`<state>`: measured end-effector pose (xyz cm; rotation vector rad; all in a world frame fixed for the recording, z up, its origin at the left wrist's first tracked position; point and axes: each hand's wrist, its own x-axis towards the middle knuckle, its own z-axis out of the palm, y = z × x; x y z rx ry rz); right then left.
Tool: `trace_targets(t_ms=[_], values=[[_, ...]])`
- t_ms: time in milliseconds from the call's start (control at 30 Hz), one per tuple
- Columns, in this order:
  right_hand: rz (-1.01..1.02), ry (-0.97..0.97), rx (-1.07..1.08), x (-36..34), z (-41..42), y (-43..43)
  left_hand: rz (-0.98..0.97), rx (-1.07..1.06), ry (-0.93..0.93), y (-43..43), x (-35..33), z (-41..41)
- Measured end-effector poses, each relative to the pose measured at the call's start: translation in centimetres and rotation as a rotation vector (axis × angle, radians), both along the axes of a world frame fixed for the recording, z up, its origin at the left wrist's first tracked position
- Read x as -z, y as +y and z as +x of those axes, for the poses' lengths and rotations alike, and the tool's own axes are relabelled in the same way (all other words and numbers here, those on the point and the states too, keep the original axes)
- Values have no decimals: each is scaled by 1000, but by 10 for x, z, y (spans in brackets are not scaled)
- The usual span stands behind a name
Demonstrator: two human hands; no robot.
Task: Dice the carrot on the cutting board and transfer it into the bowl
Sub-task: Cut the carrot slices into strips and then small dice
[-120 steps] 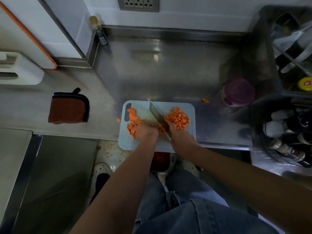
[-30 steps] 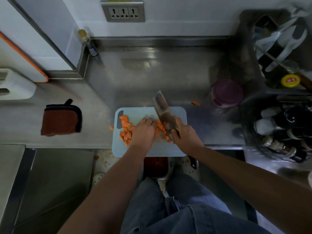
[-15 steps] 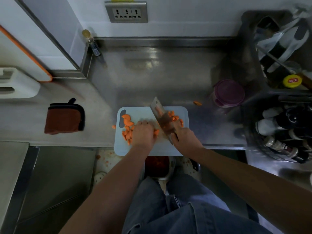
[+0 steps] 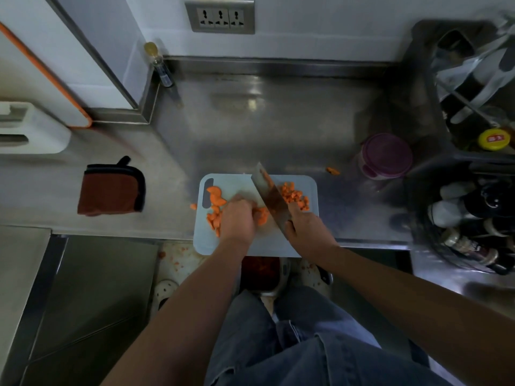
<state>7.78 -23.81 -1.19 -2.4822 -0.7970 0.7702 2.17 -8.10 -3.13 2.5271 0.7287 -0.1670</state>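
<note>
Carrot pieces [image 4: 262, 215] beneath left grip [image 4: 239, 218], cleaver [image 4: 271, 199] alongside

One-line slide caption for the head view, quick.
Mid-dice: left hand steadies carrot slices on the cutting board, right hand holds the cleaver, diced pieces piled to its right.

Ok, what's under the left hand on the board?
Carrot pieces poke out beside the left hand next to the knife, and slices lie at its left on the board. Whatever it holds down is covered.
</note>
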Motion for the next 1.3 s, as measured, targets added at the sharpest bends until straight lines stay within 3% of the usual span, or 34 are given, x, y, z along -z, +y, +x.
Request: trace_targets(t_ms=[367,800,1300], values=[[-13,24,-5,-6,-6,3,130,148,-1,-1,2,-8],[-138,85,-12,-4,-15,20,11,70,-24,-6,11,-7],[-126,33,-40,-5,-9,24,91,99,15,-1,2,-6]])
